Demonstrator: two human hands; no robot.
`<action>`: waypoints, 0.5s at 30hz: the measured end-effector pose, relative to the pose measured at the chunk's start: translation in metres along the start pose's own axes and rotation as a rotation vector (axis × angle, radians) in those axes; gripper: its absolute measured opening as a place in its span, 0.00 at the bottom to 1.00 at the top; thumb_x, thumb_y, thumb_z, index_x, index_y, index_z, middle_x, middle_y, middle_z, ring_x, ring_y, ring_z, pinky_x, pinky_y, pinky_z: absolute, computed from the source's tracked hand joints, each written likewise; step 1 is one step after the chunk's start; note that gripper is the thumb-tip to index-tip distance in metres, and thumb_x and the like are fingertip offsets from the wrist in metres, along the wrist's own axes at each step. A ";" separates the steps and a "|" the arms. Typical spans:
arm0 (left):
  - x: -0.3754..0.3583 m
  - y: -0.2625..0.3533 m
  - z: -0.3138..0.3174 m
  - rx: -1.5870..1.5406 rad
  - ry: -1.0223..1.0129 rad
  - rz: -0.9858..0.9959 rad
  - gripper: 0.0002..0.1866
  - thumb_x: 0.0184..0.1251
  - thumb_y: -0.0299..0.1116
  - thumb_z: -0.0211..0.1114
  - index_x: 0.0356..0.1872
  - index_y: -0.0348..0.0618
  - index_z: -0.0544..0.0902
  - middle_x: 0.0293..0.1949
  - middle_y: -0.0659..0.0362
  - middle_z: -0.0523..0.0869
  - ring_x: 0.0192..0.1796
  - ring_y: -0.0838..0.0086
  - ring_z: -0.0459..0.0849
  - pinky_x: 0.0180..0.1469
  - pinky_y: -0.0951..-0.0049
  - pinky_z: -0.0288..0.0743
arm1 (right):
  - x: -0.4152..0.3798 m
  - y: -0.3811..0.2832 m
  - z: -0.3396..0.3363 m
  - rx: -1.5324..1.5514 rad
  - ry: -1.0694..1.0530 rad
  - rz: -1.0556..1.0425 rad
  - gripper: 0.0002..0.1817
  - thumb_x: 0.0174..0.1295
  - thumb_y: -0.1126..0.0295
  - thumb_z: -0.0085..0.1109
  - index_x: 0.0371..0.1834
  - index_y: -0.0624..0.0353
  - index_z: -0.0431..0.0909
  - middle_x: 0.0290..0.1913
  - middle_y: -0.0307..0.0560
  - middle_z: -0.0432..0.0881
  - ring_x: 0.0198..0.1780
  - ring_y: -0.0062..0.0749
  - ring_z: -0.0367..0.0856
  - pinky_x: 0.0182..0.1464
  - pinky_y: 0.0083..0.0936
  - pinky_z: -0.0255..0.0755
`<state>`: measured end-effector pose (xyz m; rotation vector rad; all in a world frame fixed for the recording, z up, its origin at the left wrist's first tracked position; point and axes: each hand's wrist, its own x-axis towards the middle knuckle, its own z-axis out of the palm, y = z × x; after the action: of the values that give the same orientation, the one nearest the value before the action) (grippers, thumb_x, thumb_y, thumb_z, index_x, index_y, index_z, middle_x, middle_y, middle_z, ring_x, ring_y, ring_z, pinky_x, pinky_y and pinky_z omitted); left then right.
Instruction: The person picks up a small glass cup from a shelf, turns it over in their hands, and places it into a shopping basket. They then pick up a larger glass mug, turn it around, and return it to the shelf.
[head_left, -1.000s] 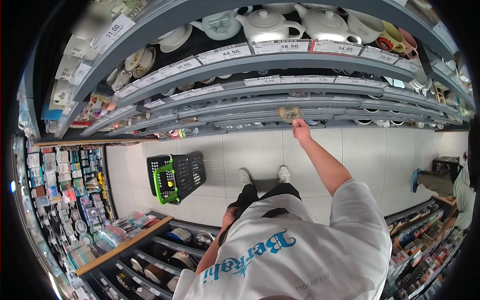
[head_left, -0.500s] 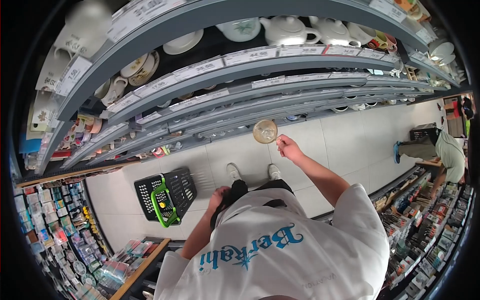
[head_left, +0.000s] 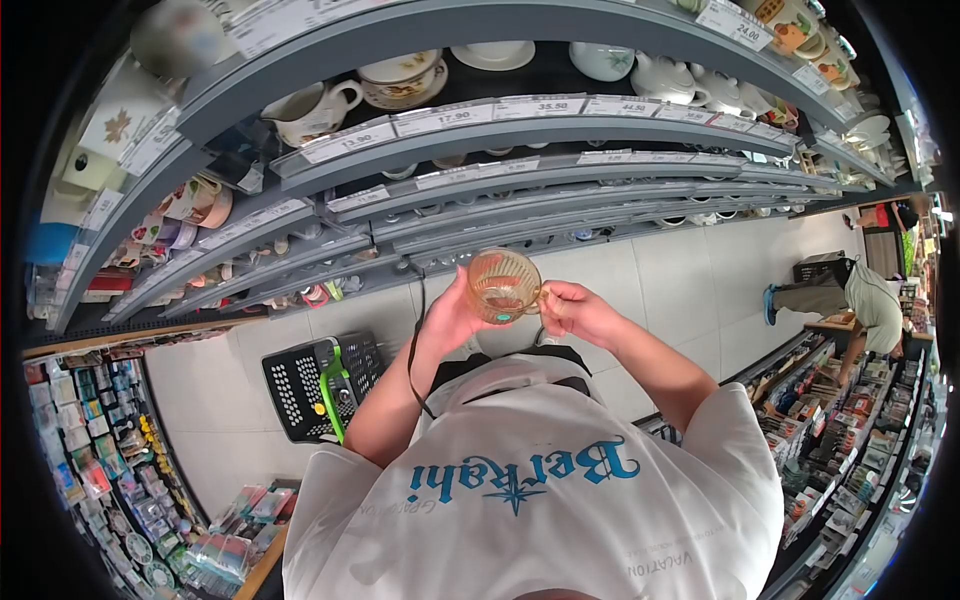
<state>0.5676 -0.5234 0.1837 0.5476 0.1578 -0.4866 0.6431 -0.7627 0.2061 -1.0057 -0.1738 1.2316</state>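
Observation:
An amber ribbed glass cup (head_left: pixel 503 284) with a handle is in front of my body, its open mouth facing up toward me. My right hand (head_left: pixel 578 311) pinches its handle from the right. Against the cup's left side is my left hand (head_left: pixel 452 318), its palm and thumb along the glass; its other fingers are mostly hidden behind and under the cup. A small greenish spot shows near the cup's bottom. From the left wrist area runs a thin dark cord (head_left: pixel 416 345).
Grey shelves (head_left: pixel 430 140) with price labels carry teapots (head_left: pixel 665 80), a creamer jug (head_left: pixel 312 112) and bowls ahead. A black shopping basket (head_left: pixel 296 392) with a green handle stands on the tiled floor (head_left: pixel 215 400) at left. Another person (head_left: pixel 870 305) bends over racks at right.
My left hand has risen from beside my hip to the cup. The cup has come slightly left and closer. My view has shifted left along the shelves.

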 end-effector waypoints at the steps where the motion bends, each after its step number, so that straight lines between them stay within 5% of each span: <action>1: -0.004 0.005 0.004 0.004 -0.010 0.005 0.37 0.73 0.63 0.37 0.74 0.49 0.55 0.69 0.50 0.67 0.68 0.56 0.70 0.62 0.53 0.72 | 0.001 -0.005 0.008 -0.009 0.002 -0.006 0.13 0.74 0.58 0.46 0.37 0.55 0.73 0.23 0.32 0.67 0.25 0.18 0.65 0.31 0.18 0.59; 4: -0.017 0.020 0.017 0.040 -0.094 0.176 0.36 0.73 0.61 0.41 0.73 0.49 0.57 0.68 0.53 0.67 0.68 0.58 0.69 0.66 0.54 0.67 | 0.006 -0.015 0.028 -0.219 0.143 -0.131 0.15 0.72 0.58 0.51 0.40 0.59 0.78 0.28 0.33 0.66 0.26 0.19 0.58 0.30 0.18 0.55; 10: -0.045 0.037 0.027 0.095 -0.149 0.332 0.39 0.70 0.62 0.48 0.73 0.48 0.52 0.69 0.51 0.65 0.67 0.57 0.71 0.63 0.53 0.71 | 0.010 -0.031 0.077 -0.242 0.184 -0.369 0.12 0.70 0.65 0.54 0.40 0.63 0.80 0.43 0.33 0.68 0.33 0.18 0.63 0.35 0.19 0.60; 15: -0.069 0.054 0.040 0.202 -0.233 0.452 0.41 0.69 0.63 0.48 0.73 0.48 0.50 0.69 0.49 0.64 0.65 0.57 0.72 0.55 0.52 0.78 | 0.019 -0.041 0.109 -0.177 0.119 -0.499 0.12 0.72 0.62 0.52 0.41 0.60 0.78 0.37 0.37 0.75 0.32 0.18 0.66 0.35 0.17 0.61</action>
<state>0.5343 -0.4772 0.2608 0.6966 -0.2380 -0.1215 0.6125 -0.6870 0.2915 -1.1023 -0.4188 0.7086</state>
